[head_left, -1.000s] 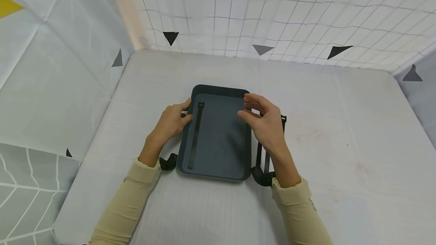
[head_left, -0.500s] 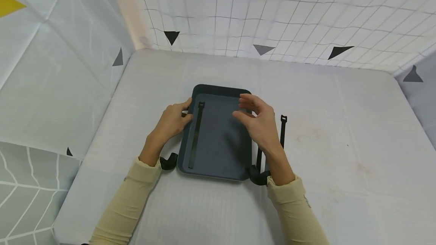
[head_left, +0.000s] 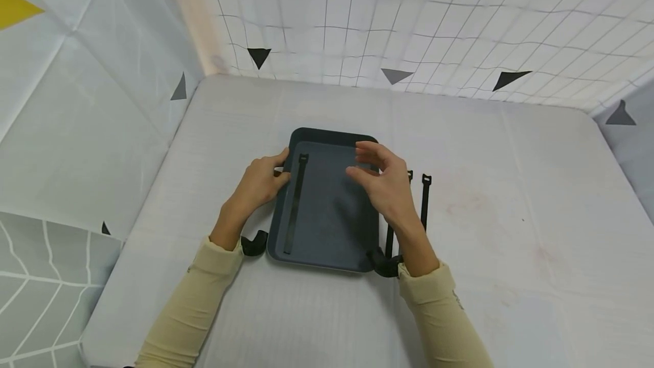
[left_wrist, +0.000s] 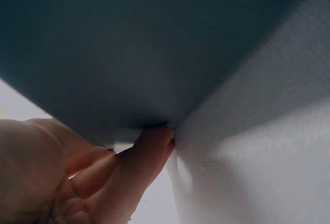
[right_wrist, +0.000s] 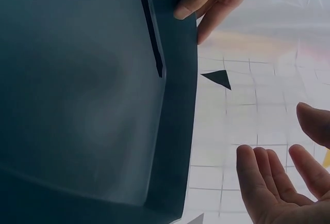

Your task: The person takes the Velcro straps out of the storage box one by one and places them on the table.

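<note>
A dark blue-grey tray lies on the white table. My left hand holds its left rim, the thumb over the edge and the other fingers along the outer wall; in the left wrist view those fingers reach the tray's side near the tabletop. Along the tray's left inside lies a black strap with a slotted head. Over the tray's right edge hovers my right hand, thumb and fingers apart with nothing between them. In the right wrist view its fingers are spread beside the tray.
To the right of the tray lie more black straps, one strap in plain sight and others partly behind my right arm. Wrist-camera mounts, black and curved, sit at my left cuff and right cuff. A grid-patterned white curtain stands behind the table.
My right hand has shifted a little left over the tray, showing more of the straps at the right. The left hand stays on the tray's rim.
</note>
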Demonstrator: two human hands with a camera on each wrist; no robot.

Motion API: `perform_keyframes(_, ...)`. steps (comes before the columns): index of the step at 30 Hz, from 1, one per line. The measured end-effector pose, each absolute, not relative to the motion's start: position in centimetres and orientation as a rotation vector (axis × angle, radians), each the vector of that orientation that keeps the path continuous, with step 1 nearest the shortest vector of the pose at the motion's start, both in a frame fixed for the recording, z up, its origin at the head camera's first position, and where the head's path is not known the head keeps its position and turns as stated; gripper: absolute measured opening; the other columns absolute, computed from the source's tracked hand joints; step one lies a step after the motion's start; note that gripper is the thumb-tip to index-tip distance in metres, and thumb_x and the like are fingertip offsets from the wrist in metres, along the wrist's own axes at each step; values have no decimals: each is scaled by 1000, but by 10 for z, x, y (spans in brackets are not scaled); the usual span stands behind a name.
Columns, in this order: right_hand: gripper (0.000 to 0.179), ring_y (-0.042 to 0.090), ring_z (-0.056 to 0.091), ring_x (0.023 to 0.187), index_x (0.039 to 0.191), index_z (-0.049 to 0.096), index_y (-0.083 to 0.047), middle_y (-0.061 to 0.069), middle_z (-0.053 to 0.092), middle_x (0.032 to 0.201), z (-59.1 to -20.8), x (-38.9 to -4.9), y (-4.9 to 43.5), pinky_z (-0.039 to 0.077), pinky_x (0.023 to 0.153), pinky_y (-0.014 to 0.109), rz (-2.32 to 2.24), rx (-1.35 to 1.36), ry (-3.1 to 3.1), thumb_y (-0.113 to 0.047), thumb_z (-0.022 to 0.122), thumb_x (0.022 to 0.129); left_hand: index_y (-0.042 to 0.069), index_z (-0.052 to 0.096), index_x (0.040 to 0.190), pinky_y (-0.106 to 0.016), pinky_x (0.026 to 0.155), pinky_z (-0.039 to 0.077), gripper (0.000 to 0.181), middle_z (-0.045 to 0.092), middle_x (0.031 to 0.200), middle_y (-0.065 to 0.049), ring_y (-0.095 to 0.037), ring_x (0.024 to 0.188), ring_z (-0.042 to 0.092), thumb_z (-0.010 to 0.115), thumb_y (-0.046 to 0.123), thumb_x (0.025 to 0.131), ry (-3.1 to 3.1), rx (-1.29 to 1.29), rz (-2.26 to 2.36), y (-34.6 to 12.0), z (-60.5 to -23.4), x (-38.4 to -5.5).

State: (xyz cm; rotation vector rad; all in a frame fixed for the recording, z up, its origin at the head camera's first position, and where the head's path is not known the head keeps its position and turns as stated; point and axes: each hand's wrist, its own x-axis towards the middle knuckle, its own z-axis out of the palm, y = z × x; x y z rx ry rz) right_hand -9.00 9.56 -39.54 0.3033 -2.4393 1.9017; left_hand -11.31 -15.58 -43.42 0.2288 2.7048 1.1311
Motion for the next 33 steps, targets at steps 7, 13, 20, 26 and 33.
perform_keyframes(7,45,27,57,116,133,59,0,14,58,131,-399,-90,86,49,96,41,1874,338,-2460,0,71,89,4,33,152,-42,88,54,60,46,145,-21,-34,116,61,61,9,99,2706,226,1113,-156,-435,-115)
perform_keyframes(13,46,29,57,116,132,58,1,16,58,131,-401,-90,82,49,96,43,1897,354,-2444,2,71,88,4,33,152,-42,87,54,61,47,144,-21,-34,115,62,62,9,99,2710,232,1116,-155,-434,-115)
perform_keyframes(20,45,30,57,117,132,59,2,17,58,131,-401,-90,80,48,97,45,1890,350,-2458,3,71,88,4,33,152,-43,89,53,61,48,143,-22,-35,115,62,62,9,98,2712,233,1114,-155,-435,-115)
perform_keyframes(26,45,31,57,116,132,59,2,17,58,130,-401,-93,78,49,96,44,1892,366,-2450,2,71,88,3,33,152,-43,88,54,61,49,141,-22,-35,114,62,62,8,98,2719,242,1116,-156,-434,-115)
perform_keyframes(33,44,34,57,116,131,59,3,18,58,130,-403,-98,74,49,96,42,1912,371,-2443,3,71,88,5,33,153,-43,87,54,62,49,142,-22,-34,114,62,62,9,98,2719,224,1099,-156,-436,-115)
